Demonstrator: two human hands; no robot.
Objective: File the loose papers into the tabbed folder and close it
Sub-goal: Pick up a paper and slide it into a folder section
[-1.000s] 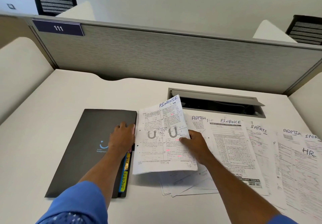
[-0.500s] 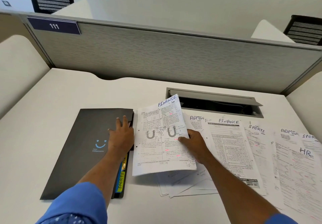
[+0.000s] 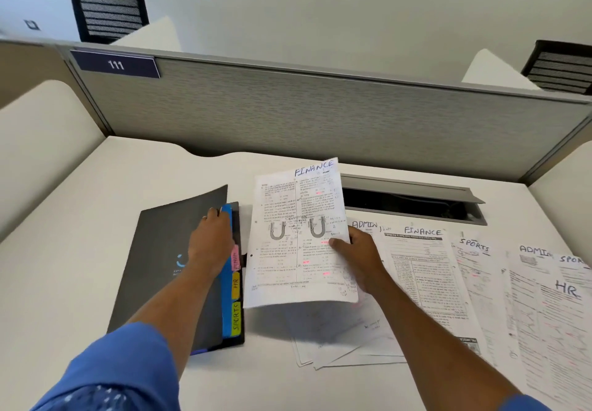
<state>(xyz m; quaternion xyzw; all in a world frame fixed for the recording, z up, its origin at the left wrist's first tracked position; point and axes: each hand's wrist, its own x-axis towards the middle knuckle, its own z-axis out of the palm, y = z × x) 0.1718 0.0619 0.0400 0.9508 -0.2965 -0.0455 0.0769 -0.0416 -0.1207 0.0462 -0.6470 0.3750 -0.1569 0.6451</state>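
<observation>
A dark grey tabbed folder (image 3: 160, 260) lies on the white desk (image 3: 80, 205), left of centre. My left hand (image 3: 209, 244) grips the right edge of its cover and lifts it slightly, exposing a blue divider and pink, orange and yellow-green tabs (image 3: 236, 285) marked HR and SPORTS. My right hand (image 3: 358, 255) holds a printed sheet headed FINANCE (image 3: 298, 234) by its right edge, raised just right of the folder. More loose papers (image 3: 423, 269) headed ADMIN, FINANCE, SPORTS and HR are spread to the right.
A grey cable hatch (image 3: 413, 199) stands open behind the papers. A grey partition (image 3: 320, 113) labelled 111 closes the desk's far side. Curved side panels flank the desk. A few sheets (image 3: 339, 337) lie under the raised page.
My left hand has slid to the folder's right edge and begun raising the cover, so the coloured tabs now show. The FINANCE sheet stays held in my right hand, a little higher.
</observation>
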